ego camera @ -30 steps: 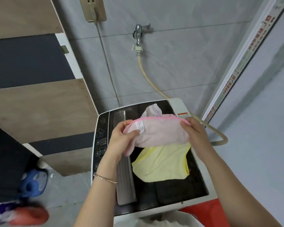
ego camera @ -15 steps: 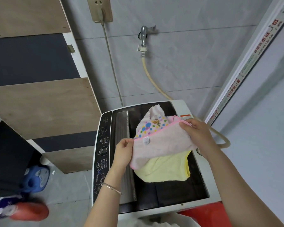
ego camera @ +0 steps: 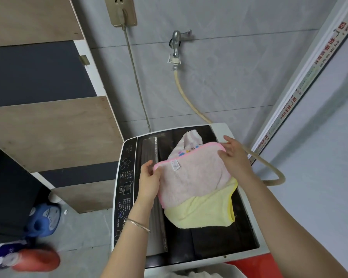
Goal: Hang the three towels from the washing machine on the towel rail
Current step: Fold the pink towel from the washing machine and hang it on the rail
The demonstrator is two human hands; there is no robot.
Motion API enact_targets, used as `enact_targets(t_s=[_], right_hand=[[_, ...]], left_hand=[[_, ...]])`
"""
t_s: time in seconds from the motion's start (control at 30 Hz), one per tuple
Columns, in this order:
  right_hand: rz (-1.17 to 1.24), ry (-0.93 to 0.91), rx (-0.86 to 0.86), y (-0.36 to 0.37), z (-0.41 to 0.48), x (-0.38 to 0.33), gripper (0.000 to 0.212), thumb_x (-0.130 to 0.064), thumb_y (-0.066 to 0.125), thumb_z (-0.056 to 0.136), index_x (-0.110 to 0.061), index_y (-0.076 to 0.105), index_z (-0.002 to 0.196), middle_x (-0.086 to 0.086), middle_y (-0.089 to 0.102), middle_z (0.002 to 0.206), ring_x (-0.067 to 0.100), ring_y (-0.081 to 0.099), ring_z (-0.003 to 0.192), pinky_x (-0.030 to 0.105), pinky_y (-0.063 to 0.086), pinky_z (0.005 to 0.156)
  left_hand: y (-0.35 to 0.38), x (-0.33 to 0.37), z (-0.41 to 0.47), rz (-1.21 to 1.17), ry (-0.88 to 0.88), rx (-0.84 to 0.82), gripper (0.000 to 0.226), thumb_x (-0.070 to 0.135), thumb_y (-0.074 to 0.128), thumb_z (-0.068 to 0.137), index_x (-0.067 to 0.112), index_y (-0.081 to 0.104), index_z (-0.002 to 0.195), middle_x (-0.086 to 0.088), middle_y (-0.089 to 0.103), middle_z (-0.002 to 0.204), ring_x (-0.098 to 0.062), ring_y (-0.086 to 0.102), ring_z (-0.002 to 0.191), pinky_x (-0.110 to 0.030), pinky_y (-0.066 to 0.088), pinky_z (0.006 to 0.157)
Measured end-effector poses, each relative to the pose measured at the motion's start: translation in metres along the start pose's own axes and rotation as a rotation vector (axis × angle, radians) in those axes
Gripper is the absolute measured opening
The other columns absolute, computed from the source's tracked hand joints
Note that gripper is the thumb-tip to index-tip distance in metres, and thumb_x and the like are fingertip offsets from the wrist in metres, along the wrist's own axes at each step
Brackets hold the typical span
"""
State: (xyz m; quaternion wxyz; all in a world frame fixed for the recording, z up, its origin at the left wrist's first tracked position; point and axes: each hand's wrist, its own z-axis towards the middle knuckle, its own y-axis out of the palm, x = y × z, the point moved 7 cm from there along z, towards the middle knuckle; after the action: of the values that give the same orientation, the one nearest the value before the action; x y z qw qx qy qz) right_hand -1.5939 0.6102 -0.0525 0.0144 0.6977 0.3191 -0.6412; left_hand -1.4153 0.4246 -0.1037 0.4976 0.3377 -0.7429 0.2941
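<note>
Pink towel (ego camera: 193, 177) stretched between left hand (ego camera: 150, 181) and right hand (ego camera: 234, 155).

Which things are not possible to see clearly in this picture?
- Towel rail: nowhere in the head view.
- Patterned towel: mostly hidden behind the pink towel.
- Yellow towel: top covered by the pink towel.
- Washing machine panel labels: too small.

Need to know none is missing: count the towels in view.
3. Pink towel held by left hand and right hand; yellow towel beneath; patterned white towel behind, mostly hidden.
</note>
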Motion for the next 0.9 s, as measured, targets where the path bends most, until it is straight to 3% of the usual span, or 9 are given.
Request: enact_targets(t_s=[0.13,0.2,0.27,0.47,0.6,0.67,0.77,0.83,0.9], right_hand=[[-0.271,0.065,-0.038,0.013,-0.001,0.021,0.050,-0.031,0.056,0.080,-0.018,0.049,0.128,0.006,0.053,0.128,0.030,0.049,0.122,0.036,0.041,0.090],[-0.258,0.202,-0.021,0.012,-0.008,0.043,0.070,-0.034,0.063,0.080,-0.014,0.033,0.141,0.010,0.038,0.141,0.031,0.039,0.130,0.041,0.038,0.099],[-0.238,0.291,-0.063,0.015,-0.015,0.063,0.078,-0.038,0.069,0.076,-0.012,0.032,0.140,0.011,0.038,0.139,0.029,0.042,0.125,0.042,0.042,0.098],[-0.220,0.334,-0.190,0.028,-0.020,0.074,0.049,-0.034,0.066,0.083,-0.011,0.055,0.125,0.007,0.061,0.120,0.019,0.053,0.095,0.030,0.043,0.079],[-0.198,0.278,-0.206,0.029,-0.019,0.060,0.032,-0.027,0.060,0.089,-0.011,0.060,0.117,0.006,0.062,0.107,0.019,0.053,0.091,0.031,0.044,0.079],[-0.158,0.253,-0.158,0.024,-0.018,0.049,0.031,-0.026,0.058,0.089,-0.009,0.060,0.115,0.005,0.060,0.100,0.020,0.054,0.090,0.030,0.045,0.074],[-0.103,0.182,-0.059,0.016,-0.013,0.029,0.033,-0.029,0.056,0.089,-0.009,0.060,0.115,0.011,0.065,0.109,0.028,0.059,0.100,0.043,0.048,0.092],[-0.041,0.112,-0.010,0.012,-0.012,0.009,0.032,-0.027,0.054,0.091,-0.014,0.056,0.119,0.005,0.061,0.110,0.027,0.056,0.106,0.042,0.046,0.094],[0.068,0.038,0.029,0.009,-0.013,-0.012,0.018,-0.025,0.053,0.092,-0.020,0.054,0.110,-0.001,0.058,0.103,0.023,0.056,0.104,0.035,0.044,0.085]], left_hand=[[0.006,-0.032,0.004,0.206,-0.169,-0.097,0.080,0.029,0.063,0.085,0.010,0.017,0.148,-0.012,0.030,0.151,-0.025,0.037,0.135,-0.030,0.034,0.103],[0.006,-0.044,0.001,0.281,-0.269,-0.121,0.091,0.037,0.069,0.079,0.008,0.015,0.146,-0.012,0.033,0.148,-0.027,0.041,0.131,-0.035,0.040,0.104],[0.007,-0.050,-0.003,0.367,-0.346,-0.145,0.092,0.039,0.070,0.078,0.000,0.018,0.143,-0.012,0.040,0.141,-0.027,0.050,0.121,-0.032,0.047,0.091],[0.023,-0.059,-0.012,0.412,-0.449,-0.269,0.062,0.036,0.070,0.078,-0.003,0.048,0.122,-0.009,0.060,0.110,-0.021,0.063,0.094,-0.020,0.046,0.055],[0.025,-0.068,-0.011,0.443,-0.499,-0.311,0.055,0.033,0.068,0.079,-0.001,0.053,0.120,-0.014,0.063,0.115,-0.027,0.062,0.104,-0.028,0.049,0.074],[0.025,-0.067,-0.010,0.447,-0.502,-0.328,0.048,0.030,0.066,0.080,-0.001,0.058,0.116,-0.011,0.066,0.100,-0.025,0.063,0.092,-0.026,0.048,0.065],[0.024,-0.050,-0.003,0.354,-0.433,-0.253,0.030,0.026,0.059,0.084,0.000,0.059,0.100,-0.004,0.060,0.077,-0.017,0.057,0.069,-0.023,0.041,0.055],[0.022,-0.029,0.003,0.226,-0.331,-0.176,0.023,0.025,0.056,0.087,0.006,0.056,0.100,-0.005,0.062,0.085,-0.014,0.057,0.071,-0.022,0.042,0.057],[0.019,-0.009,0.009,0.004,-0.227,-0.149,0.026,0.020,0.055,0.086,0.003,0.060,0.105,-0.010,0.068,0.098,-0.020,0.063,0.084,-0.025,0.047,0.067]])
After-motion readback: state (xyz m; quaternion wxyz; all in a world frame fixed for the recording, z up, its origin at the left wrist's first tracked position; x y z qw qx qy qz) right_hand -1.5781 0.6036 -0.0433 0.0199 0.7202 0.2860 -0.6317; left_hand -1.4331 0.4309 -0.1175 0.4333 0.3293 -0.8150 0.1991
